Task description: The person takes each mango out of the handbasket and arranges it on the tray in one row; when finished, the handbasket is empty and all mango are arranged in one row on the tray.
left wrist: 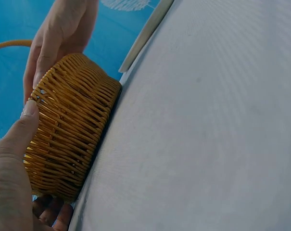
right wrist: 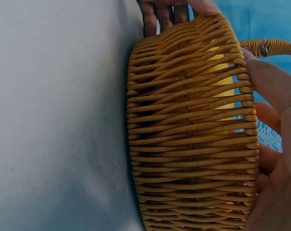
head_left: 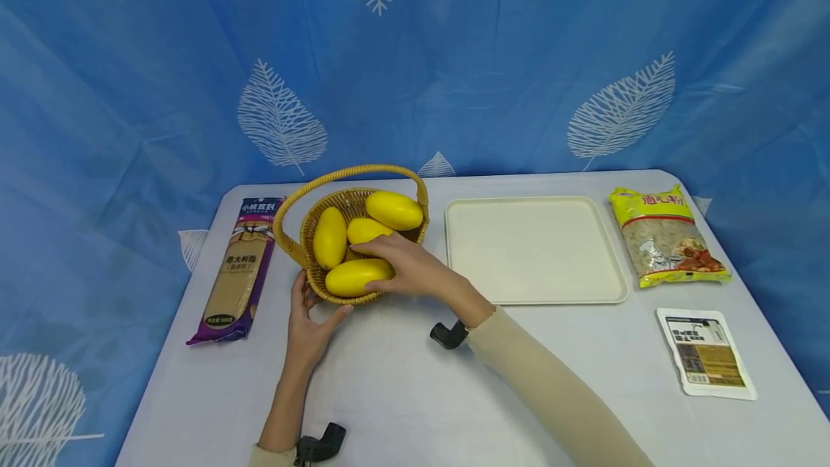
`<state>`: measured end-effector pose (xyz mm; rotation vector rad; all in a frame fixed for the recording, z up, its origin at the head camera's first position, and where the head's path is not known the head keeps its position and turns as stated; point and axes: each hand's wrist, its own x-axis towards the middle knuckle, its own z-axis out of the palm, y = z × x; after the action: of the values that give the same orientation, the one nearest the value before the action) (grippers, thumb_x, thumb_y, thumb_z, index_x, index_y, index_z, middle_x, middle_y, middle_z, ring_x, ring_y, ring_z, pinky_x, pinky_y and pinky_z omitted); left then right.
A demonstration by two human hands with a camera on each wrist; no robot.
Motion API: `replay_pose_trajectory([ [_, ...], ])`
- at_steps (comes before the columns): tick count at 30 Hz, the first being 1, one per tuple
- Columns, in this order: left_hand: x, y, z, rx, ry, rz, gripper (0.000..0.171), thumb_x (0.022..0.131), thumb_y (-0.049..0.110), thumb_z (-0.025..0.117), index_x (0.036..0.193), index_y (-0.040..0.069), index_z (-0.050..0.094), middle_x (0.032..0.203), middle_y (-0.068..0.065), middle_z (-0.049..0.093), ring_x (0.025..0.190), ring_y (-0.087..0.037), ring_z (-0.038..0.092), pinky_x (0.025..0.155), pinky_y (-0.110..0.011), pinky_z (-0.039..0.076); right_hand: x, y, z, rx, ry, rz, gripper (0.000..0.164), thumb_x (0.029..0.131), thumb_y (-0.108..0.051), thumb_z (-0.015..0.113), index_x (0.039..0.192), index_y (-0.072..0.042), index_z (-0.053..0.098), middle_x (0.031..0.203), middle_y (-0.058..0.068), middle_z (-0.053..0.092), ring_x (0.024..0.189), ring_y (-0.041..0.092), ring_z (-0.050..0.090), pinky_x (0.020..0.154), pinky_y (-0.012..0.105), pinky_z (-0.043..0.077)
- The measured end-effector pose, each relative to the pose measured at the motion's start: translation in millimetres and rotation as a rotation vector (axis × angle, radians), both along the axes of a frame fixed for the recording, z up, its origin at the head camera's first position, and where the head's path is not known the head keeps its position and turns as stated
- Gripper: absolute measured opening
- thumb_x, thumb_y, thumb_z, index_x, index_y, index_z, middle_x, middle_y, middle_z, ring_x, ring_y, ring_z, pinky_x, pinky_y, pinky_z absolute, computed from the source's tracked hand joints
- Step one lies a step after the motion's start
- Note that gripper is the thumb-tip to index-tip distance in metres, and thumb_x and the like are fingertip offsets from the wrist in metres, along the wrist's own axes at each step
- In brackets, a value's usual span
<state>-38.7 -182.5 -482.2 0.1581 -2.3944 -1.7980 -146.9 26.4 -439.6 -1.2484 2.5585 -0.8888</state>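
A wicker basket (head_left: pixel 350 300) with an arched handle stands on the table, holding several yellow mangoes. My left hand (head_left: pixel 310 337) grips the basket's near left side; in the left wrist view the thumb (left wrist: pixel 24 125) lies at the rim and the fingers reach round the far end of the wall. Reaching in over the right rim, my right hand (head_left: pixel 418 265) has its thumb and fingers around the right end of the nearest mango (head_left: pixel 357 278). Its fingers also overlap the middle mango (head_left: pixel 366 229). In the right wrist view the basket wall (right wrist: pixel 193 120) partly hides the fingers.
A cream tray (head_left: pixel 532 298) lies right of the basket. On the left is a purple pasta packet (head_left: pixel 240 272). A yellow macaroni bag (head_left: pixel 668 236) and a flat white packet with a label (head_left: pixel 707 355) lie at the right. Behind the table hangs a blue leaf-patterned cloth (head_left: pixel 454 92).
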Motion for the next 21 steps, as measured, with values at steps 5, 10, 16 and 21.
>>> replay_pose_trajectory([
  [5, 1.8, 2, 6.2, 0.004, -0.011, -0.001, 0.097, 0.081, -0.001, 0.077, 0.156, 0.003, 0.014, 0.15, -0.021, 0.038, 0.12, -0.022, 0.044, 0.107, -0.042, 0.035, -4.0, -2, 0.2, 0.034, -0.033, 0.004, 0.068, 0.087, -0.04, 0.073, 0.145, -0.016, 0.048, 0.141, 0.001, 0.056, 0.133, 0.018, 0.046, 0.119, 0.037, 0.03],
  [10, 2.0, 2, 4.3, 0.012, -0.005, -0.003, 0.098, 0.081, -0.001, 0.077, 0.156, 0.004, 0.014, 0.15, -0.021, 0.038, 0.119, -0.021, 0.044, 0.107, -0.04, 0.035, -7.6, -8, 1.2, 0.085, -0.04, 0.014, 0.067, 0.085, -0.044, 0.075, 0.142, -0.017, 0.053, 0.138, 0.0, 0.058, 0.129, 0.018, 0.05, 0.112, 0.037, 0.039],
  [16, 1.5, 2, 1.8, 0.013, 0.012, -0.001, 0.097, 0.08, -0.002, 0.077, 0.155, 0.003, 0.015, 0.149, -0.022, 0.039, 0.12, -0.023, 0.044, 0.106, -0.042, 0.036, -7.3, -15, 2.4, 0.153, -0.029, -0.002, 0.067, 0.082, -0.05, 0.074, 0.141, -0.023, 0.054, 0.137, -0.003, 0.059, 0.125, 0.017, 0.053, 0.103, 0.036, 0.046],
  [21, 1.5, 2, 1.5, 0.004, 0.006, 0.003, 0.097, 0.08, -0.001, 0.077, 0.155, 0.004, 0.016, 0.148, -0.021, 0.04, 0.118, -0.021, 0.045, 0.106, -0.039, 0.036, -6.7, -19, 3.2, 0.191, -0.019, -0.019, 0.067, 0.081, -0.052, 0.075, 0.14, -0.027, 0.054, 0.136, -0.006, 0.059, 0.124, 0.016, 0.053, 0.099, 0.036, 0.049],
])
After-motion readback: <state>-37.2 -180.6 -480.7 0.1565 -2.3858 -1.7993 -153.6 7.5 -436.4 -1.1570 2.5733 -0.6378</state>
